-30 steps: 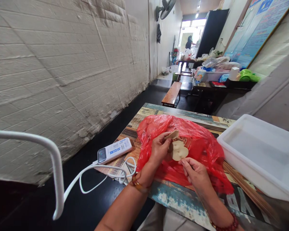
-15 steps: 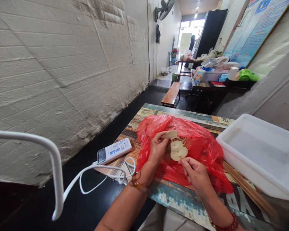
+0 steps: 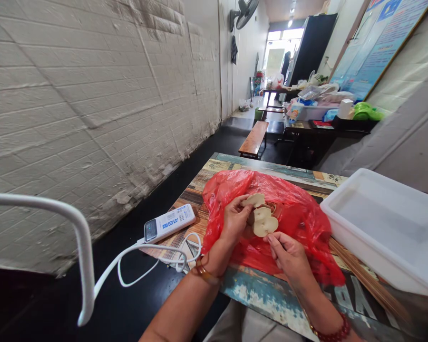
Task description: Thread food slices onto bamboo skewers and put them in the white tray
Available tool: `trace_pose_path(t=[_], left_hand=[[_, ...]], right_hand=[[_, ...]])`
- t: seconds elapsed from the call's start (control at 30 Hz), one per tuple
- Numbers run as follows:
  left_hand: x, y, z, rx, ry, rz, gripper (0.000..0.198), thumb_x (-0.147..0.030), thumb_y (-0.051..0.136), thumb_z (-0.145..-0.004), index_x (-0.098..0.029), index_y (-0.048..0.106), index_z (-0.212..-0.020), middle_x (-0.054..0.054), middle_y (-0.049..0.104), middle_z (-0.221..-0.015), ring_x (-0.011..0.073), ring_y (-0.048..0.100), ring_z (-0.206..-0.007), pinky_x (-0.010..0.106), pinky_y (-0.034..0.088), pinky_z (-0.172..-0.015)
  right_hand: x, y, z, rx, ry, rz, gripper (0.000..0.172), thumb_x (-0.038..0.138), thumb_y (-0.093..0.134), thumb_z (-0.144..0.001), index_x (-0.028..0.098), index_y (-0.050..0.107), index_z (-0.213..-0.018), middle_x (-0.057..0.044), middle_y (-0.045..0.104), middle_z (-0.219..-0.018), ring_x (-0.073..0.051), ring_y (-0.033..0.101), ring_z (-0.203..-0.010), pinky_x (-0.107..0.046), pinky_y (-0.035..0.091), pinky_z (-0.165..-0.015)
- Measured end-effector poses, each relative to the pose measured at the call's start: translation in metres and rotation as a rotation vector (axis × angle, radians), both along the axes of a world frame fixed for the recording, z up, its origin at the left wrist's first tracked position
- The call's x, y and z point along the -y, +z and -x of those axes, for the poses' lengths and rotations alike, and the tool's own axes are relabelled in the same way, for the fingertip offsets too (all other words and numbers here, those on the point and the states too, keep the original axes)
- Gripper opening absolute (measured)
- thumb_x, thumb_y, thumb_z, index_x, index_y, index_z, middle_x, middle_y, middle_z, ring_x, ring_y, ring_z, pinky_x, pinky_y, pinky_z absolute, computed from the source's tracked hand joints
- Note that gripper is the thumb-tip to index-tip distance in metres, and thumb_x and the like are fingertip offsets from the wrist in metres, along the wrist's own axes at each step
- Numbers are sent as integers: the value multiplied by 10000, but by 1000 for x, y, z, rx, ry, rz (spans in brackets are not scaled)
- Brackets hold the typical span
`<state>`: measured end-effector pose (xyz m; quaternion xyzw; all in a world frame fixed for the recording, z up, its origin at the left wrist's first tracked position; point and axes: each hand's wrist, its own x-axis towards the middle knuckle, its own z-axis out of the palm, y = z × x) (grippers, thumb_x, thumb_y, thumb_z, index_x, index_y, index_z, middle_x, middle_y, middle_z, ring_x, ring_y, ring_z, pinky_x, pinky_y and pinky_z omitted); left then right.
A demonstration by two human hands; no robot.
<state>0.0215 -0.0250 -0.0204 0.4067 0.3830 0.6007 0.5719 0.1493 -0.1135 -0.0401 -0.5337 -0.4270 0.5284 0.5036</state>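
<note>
Between finger and thumb, my left hand (image 3: 235, 213) pinches a thin pale slice (image 3: 255, 199) with a wavy edge. My right hand (image 3: 287, 249) is closed on a thin skewer, mostly hidden by the fingers and palm, its back end showing by the wrist. At its fingertips, round pale slices (image 3: 266, 226) overlap on the skewer; what kind of food they are I cannot tell. Both hands are over a spread red plastic bag (image 3: 299, 204), with more pale pieces partly hidden in it behind the slices.
A white plastic tub (image 3: 388, 228) stands at the table's right, with a bundle of wooden skewers (image 3: 367, 275) beside it. At left lie a white power bank (image 3: 171, 223) and its cable (image 3: 128, 266). Beyond are a wooden bench (image 3: 255, 137) and a loaded table (image 3: 306, 126).
My left hand has turned its slice slightly, tilting it a little further toward the slices on the skewer. My right hand stays almost still.
</note>
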Motion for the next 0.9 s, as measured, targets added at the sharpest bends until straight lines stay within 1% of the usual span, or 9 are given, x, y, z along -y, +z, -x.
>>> trace_pose_path(t=[0.2, 0.3, 0.43, 0.53, 0.67, 0.9], left_hand=[[-1, -4, 2, 112, -30, 46, 292, -257, 715, -666, -184, 636, -937, 27, 682, -868, 117, 609, -711, 213, 456, -659], [-1, -6, 5, 158, -69, 68, 292, -290, 710, -687, -176, 619, -939, 44, 677, -857, 131, 619, -710, 226, 461, -643], [-1, -3, 8, 184, -101, 89, 304, -320, 701, -701, -161, 622, -948, 65, 670, -890, 139, 621, -717, 235, 467, -634], [-1, -2, 9, 177, -88, 116, 302, -303, 728, -669, -159, 638, -919, 49, 665, -858, 125, 611, -690, 213, 449, -599], [-3, -2, 11, 163, -63, 123, 269, -303, 730, -663, -156, 658, -877, 26, 651, -775, 100, 582, -628, 198, 427, -570], [-3, -1, 13, 174, -41, 135, 264, -304, 743, -635, -143, 654, -824, 28, 639, -730, 97, 565, -572, 199, 414, -524]], right_hand=[[0, -2, -2, 42, 5, -9, 393, 552, 587, -780, 160, 611, -765, 76, 407, -469, -47, 293, -368, -181, 196, -363], [0, -3, -3, 71, 12, -20, 388, 545, 585, -784, 158, 614, -766, 71, 415, -474, -53, 304, -379, -186, 209, -372], [2, -2, -3, 103, 8, -30, 362, 520, 585, -795, 160, 619, -782, 64, 423, -488, -62, 317, -401, -193, 217, -384], [2, -3, -4, 145, 13, -40, 352, 504, 575, -808, 157, 631, -798, 61, 419, -491, -66, 323, -411, -195, 218, -388], [2, -4, -4, 168, 37, -46, 362, 506, 560, -819, 154, 636, -789, 60, 420, -492, -66, 319, -411, -198, 218, -391], [3, -5, -6, 183, 67, -21, 370, 505, 555, -825, 145, 639, -835, 64, 416, -502, -60, 315, -401, -199, 210, -393]])
